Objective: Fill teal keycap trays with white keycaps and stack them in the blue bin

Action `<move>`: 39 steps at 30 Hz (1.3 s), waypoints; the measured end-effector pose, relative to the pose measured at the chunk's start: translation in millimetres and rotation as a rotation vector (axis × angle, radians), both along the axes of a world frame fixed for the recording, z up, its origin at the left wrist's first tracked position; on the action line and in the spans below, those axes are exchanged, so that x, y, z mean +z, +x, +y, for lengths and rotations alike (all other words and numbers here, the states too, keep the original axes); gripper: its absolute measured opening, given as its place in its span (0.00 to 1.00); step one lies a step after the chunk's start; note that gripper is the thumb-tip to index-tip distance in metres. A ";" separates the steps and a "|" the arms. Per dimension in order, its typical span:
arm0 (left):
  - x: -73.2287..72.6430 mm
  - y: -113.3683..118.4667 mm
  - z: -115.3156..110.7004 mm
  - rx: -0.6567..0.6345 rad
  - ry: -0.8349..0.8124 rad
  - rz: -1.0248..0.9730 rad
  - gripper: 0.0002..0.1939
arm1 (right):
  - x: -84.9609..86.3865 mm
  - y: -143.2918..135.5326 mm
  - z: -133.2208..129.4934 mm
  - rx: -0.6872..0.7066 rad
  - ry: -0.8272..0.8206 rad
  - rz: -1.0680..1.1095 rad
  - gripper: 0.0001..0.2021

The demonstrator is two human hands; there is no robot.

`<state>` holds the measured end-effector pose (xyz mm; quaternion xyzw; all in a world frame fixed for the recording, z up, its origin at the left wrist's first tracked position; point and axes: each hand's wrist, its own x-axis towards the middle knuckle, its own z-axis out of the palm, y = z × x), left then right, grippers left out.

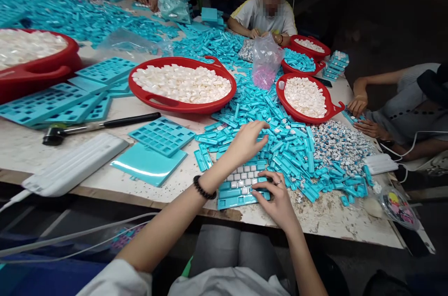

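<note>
My left hand [249, 141] reaches over the pile of blue plastic pieces [290, 146], fingers apart and curved, with nothing visible between them. My right hand [276, 193] is at the right side of a blue tray [231, 202] at the table's front edge; its fingers are spread around the tray's edge and a ring is on one finger. Rows of white key-like caps [241, 177] fill part of this tray. My left forearm hides its upper left corner. Small white-and-blue parts [339, 146] lie heaped to the right.
Red baskets of white caps [210, 108] stand beyond my hands. Blue grid trays [163, 136], a black-handled tool [129, 120] and a white power strip [77, 165] lie left. Other people sit at the far side and right; a person's hands [364, 114] work there.
</note>
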<state>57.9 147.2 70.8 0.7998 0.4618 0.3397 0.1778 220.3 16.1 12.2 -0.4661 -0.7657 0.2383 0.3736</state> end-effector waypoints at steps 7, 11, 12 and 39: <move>-15.8 41.7 52.0 -0.164 0.001 0.112 0.10 | -0.2 -0.5 0.1 -0.022 0.002 0.029 0.06; -19.0 37.6 54.8 -0.174 0.017 0.095 0.09 | -1.9 -1.1 0.2 -0.012 0.018 0.026 0.07; -17.7 36.3 53.8 -0.173 0.023 0.085 0.09 | -2.5 -1.3 0.3 -0.009 0.024 0.022 0.07; -65.3 -54.8 -145.2 0.178 -0.014 -0.173 0.10 | -2.8 -0.4 -0.8 -0.029 0.018 -0.036 0.04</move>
